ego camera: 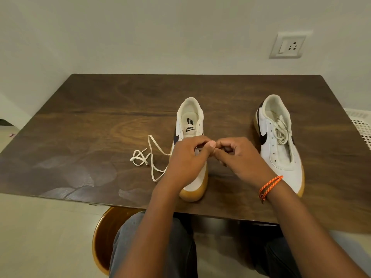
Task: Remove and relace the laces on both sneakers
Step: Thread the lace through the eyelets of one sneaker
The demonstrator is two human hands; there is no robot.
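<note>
— Over the near sneaker (pixel 191 121), mid-table, both hands are at work. The left hand (pixel 185 159) sits right on top of the shoe, fingers curled, thumb and forefinger pinching a bit of lace (pixel 198 150) at the eyelets.

— And the other one?

— The right hand (pixel 240 155) is knuckle to knuckle with it, fingers curled in tight. It looks to be pinching the same lace, though the fingers hide the contact itself. There's an orange braided band (pixel 270 186) on that wrist.

— Where does the rest of the lace go?

— It trails off to the left across the dark wooden table (pixel 100 117), loops a couple of times and ends in a loose tangle (pixel 140 157), lying flat on the wood.

— The second shoe?

— The far sneaker (pixel 279 141) stands well apart to the right, toe toward the person, with its own lace bundled (pixel 281 129) loosely inside the opening, eyelets bare. Both shoes are white with a dark swoosh and a gum sole.

— Anything else about?

— A wall socket (pixel 289 46) up on the right, and a white lattice basket (pixel 361 125) just at the table's right edge.
</note>
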